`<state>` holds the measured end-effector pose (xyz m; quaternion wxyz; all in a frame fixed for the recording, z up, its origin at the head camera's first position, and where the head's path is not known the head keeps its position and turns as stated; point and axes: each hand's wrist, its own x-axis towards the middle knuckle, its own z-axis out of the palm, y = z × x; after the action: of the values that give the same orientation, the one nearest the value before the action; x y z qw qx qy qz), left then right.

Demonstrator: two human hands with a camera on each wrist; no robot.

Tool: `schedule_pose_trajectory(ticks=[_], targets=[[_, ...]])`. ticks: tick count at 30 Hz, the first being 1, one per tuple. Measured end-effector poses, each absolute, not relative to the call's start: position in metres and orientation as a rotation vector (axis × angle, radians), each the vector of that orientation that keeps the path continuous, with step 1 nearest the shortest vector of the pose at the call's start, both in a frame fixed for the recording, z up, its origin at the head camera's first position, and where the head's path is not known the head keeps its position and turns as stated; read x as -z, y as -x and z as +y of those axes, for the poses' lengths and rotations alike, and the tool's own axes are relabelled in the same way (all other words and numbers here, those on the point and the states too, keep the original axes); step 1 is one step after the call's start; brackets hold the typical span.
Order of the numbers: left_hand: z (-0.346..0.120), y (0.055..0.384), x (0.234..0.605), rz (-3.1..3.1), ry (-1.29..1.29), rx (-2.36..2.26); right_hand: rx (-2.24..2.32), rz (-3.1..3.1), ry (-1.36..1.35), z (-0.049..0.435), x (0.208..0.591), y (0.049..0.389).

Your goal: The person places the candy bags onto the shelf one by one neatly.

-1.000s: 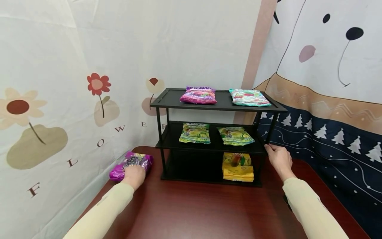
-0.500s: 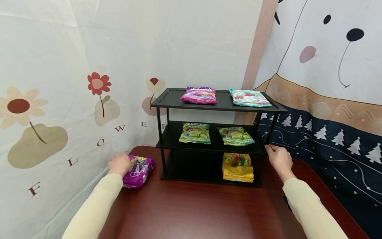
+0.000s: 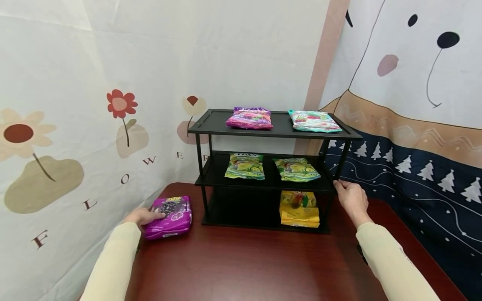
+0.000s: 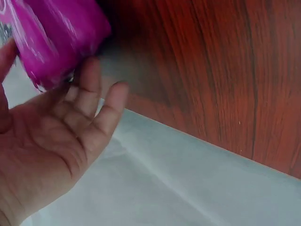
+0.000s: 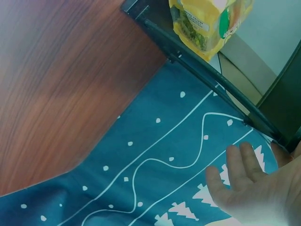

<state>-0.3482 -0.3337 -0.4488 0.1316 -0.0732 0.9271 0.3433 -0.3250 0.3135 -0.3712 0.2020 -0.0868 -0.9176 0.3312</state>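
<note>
A purple snack bag with dark fruit printed on it lies on the table left of a black three-tier rack. My left hand holds the bag's left edge, thumb on top. In the left wrist view, two fingers of the left hand reach beneath the purple bag, while the others stick out free. At the rack's right side, my right hand pinches the middle shelf's front corner. Three fingers of the right hand extend off the rack in the right wrist view.
The top shelf carries a pink-purple bag and a teal-white bag. Two green bags, left and right, lie on the middle shelf. A yellow bag sits bottom right. Printed cloth surrounds the red-brown table.
The left hand let go of the purple bag, moved left, then took hold of its left edge. The bag has turned and shifted toward me. The right hand stayed on the rack.
</note>
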Motion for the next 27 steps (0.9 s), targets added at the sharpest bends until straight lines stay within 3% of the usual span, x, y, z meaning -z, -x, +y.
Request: schedule_pose_trajectory(ticks=[7, 18, 27], targets=[[-0.315, 0.345, 0.445, 2.809, 0.211, -0.887, -0.928, -2.555, 0.259, 0.312, 0.371, 0.323], [-0.32, 0.342, 0.446, 2.702, 0.427, -1.418, -0.92, -2.549, 0.244, 0.312, 0.371, 0.324], [-0.329, 0.34, 0.448, 2.522, 0.157, -1.85, -0.921, -2.532, 0.246, 0.313, 0.373, 0.325]])
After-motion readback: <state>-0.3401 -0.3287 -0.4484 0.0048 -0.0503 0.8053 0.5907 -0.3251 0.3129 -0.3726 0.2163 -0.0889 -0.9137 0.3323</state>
